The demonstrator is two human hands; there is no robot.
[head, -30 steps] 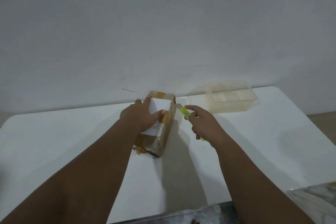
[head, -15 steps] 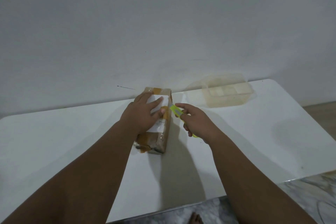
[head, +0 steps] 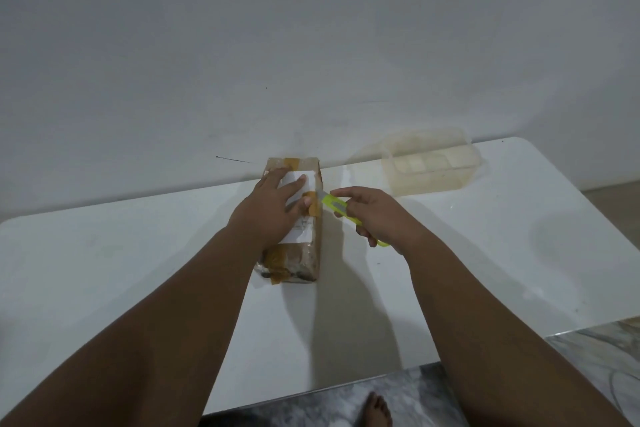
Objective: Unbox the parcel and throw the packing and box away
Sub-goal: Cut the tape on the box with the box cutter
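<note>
A brown cardboard parcel wrapped in tape, with a white label on top, lies lengthwise on the white table near the wall. My left hand presses flat on its top, fingers spread over the label. My right hand grips a lime-green box cutter just right of the parcel. The cutter's tip touches the parcel's upper right edge beside a patch of orange tape.
A translucent plastic container stands at the back right of the table against the grey wall. The table's front edge runs low in view, with marbled floor and a bare foot below it.
The parcel went from tilted on its edge to lying flat under my left hand. My right hand brought the cutter tip in against the parcel's right edge.
</note>
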